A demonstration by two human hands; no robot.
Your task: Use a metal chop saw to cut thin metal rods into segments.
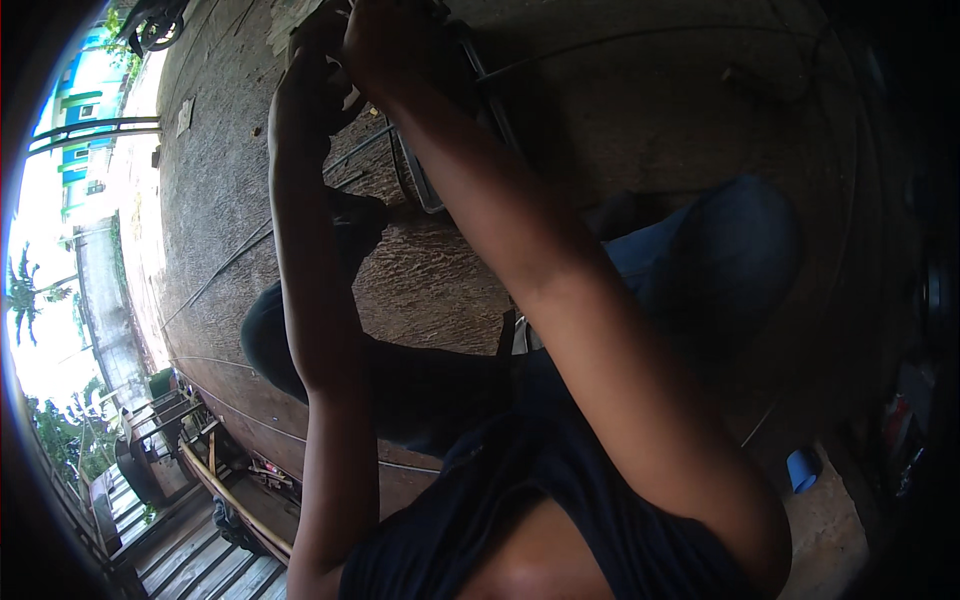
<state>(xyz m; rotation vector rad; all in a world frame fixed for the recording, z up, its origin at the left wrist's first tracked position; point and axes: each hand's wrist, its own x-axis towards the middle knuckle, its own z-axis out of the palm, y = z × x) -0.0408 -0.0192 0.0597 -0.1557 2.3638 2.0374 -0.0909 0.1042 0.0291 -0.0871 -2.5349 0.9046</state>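
Note:
Both arms stretch out to the top edge, where my hands are close together in shadow. My left hand [318,50] has its fingers curled, and whatever they hold is too dark to make out. Right beside it, my right hand [378,50] is closed too, with its grip partly cut off by the picture's edge. Below and behind the hands, a dark metal frame [428,198] with rounded corners lies on the rough brown floor [430,270]. Thin rods [362,148] stick out next to it toward the left.
My bent legs in jeans [700,250] lie on either side of the floor in front of me. Long thin rods [225,268] rest at the left. A blue cup-like object [802,470] is at the lower right. Past the floor's left edge are a bamboo pole [235,500] and slats [215,570].

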